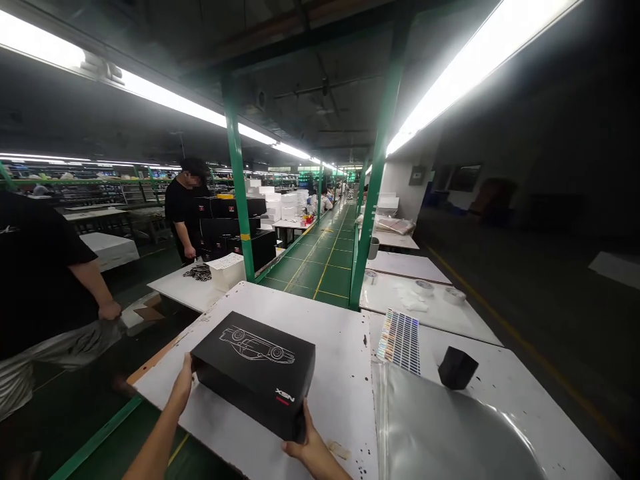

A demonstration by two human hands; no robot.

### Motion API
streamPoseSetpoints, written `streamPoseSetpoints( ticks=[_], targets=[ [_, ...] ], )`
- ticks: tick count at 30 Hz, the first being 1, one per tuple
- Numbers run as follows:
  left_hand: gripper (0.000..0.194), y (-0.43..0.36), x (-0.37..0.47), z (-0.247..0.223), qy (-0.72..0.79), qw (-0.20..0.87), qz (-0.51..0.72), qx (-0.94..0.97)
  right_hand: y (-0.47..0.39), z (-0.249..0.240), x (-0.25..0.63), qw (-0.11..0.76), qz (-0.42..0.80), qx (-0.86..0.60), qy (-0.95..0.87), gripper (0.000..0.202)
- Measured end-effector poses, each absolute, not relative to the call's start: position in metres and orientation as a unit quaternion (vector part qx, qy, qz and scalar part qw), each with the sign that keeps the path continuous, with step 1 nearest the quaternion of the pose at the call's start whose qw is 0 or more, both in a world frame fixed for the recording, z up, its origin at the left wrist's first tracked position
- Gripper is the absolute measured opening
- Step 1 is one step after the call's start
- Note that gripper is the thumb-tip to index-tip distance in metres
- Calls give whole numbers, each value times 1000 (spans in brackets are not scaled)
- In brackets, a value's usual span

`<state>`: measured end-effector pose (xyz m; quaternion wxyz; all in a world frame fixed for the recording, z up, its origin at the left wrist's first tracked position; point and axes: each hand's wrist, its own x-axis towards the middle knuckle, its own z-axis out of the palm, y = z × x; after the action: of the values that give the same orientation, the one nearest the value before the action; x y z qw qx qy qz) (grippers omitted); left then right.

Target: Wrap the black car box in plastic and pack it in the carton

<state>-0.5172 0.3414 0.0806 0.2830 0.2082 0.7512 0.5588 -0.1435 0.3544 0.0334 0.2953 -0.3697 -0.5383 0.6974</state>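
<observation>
A black cardboard box [255,367] with a white line drawing of a car and "XSN"-like lettering on its lid rests on the white board [340,373] before me. My left hand [185,383] presses against the box's left end, its fingers partly hidden behind the edge. At the near right corner, my right hand [309,440] grips the box with the thumb along the front and the fingers around the side. The lid is closed, so whatever is inside cannot be seen.
A green conveyor [320,257] runs away between green posts [237,180]. To the right lie a sticker sheet [400,340], grey plastic bags [445,427], a black angular object [457,368] and tape rolls [454,295]. Two people stand left, near stacked black boxes [230,230].
</observation>
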Motion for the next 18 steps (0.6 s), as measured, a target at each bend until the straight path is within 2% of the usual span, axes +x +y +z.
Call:
streamPoseSetpoints(
  ticks=[3,8,12,15,18],
  targets=[
    [69,312,-499,67,714,328,590,187,347,43,-115,352,690,-408,-483,142],
    [85,264,-453,78,734,428,501,164,319,85,-57,427,629,-473,-445,98],
    [75,243,-406,100,722,458,479,200,292,126,-19,446,538,-532,-478,87],
    [72,232,-362,107,665,536,503,133,281,182,2,434,409,-564,-571,75],
    [72,220,-309,108,575,597,559,21,271,261,14,378,293,-509,-716,64]
  ],
)
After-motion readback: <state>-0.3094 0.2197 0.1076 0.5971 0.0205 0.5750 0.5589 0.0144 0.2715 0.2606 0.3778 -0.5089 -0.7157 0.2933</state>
